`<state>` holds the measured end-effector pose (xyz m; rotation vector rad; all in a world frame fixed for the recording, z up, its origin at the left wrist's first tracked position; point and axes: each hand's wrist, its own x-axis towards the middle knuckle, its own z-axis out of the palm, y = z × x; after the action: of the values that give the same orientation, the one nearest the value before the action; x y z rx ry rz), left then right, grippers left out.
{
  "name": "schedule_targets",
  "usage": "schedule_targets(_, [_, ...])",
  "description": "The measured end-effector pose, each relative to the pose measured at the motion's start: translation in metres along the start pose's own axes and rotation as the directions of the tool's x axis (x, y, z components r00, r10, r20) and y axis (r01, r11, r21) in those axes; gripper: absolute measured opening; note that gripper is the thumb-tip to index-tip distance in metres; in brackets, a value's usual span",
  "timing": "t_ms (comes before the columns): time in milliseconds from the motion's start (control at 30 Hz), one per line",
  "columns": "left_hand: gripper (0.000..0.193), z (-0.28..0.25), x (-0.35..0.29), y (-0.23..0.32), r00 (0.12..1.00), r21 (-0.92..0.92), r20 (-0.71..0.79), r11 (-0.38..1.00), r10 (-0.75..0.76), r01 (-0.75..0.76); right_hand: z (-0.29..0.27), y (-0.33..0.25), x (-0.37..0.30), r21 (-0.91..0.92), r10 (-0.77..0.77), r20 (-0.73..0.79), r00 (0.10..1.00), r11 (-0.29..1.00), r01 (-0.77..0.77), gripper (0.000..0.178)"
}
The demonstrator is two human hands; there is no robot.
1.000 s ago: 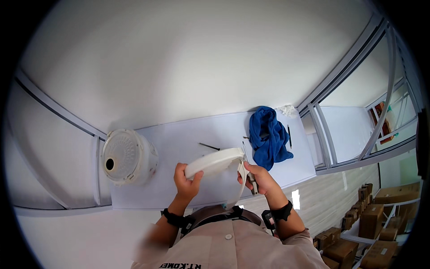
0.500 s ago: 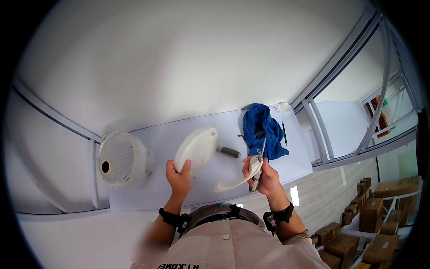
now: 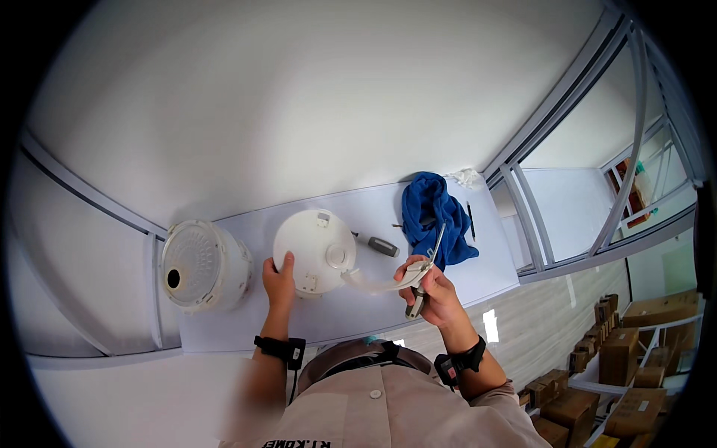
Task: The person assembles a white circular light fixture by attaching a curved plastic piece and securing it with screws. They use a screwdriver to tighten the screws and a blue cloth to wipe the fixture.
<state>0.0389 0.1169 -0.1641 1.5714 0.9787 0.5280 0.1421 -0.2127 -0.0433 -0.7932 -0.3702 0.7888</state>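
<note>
My left hand (image 3: 278, 282) grips the left rim of a round white plastic lid (image 3: 306, 243), thumb on its face. That face shows small metal-coloured fittings at two edges and a round raised ring. In my right hand (image 3: 435, 296) are a curved white plastic handle (image 3: 381, 284) and a screwdriver (image 3: 415, 305) with a grey grip, its thin shaft pointing up and away. The free end of the curved handle reaches the lid's lower right edge; whether they touch I cannot tell. A second grey-gripped screwdriver (image 3: 383, 246) lies on the table just right of the lid.
A white drum-shaped housing (image 3: 216, 261) with a dark round hole stands at the table's left end. On the right lie a crumpled blue cloth (image 3: 427, 205), a black pen (image 3: 471, 222) and white tissue (image 3: 466, 177). Grey frame bars (image 3: 534, 216) border the white table (image 3: 299, 326); cardboard boxes (image 3: 620, 358) stand beyond.
The lid has swung from a slanted position to show its fitted face, with my left hand shifting left. My right hand has brought the curved handle slightly left and up toward the lid.
</note>
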Motion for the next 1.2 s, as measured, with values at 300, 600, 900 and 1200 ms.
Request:
schedule_targets(300, [0.061, 0.0, 0.015, -0.019, 0.967, 0.504, 0.029, 0.832, 0.251, -0.231, 0.01, 0.003, 0.005, -0.036, -0.105, -0.019, 0.994, 0.994, 0.104, 0.061])
schedule_targets(600, [0.048, 0.014, -0.079, 0.149, 0.436, 0.022, 0.527, 0.502, 0.729, -0.865, 0.021, 0.016, 0.012, -0.005, -0.096, -0.128, 0.987, 0.995, 0.097, 0.054])
schedule_targets(900, [0.034, 0.033, -0.1, 0.16, 0.378, -0.069, 0.448, 0.453, 0.81, -0.889, 0.038, 0.0, 0.022, -0.188, -0.107, -0.011, 0.994, 0.977, 0.103, 0.05])
schedule_targets(1200, [0.029, 0.01, -0.108, 0.189, 0.157, -0.063, 0.609, 0.244, 0.778, -0.968, 0.039, -0.039, 0.004, -0.514, -0.19, 0.091, 0.978, 0.832, 0.21, 0.073])
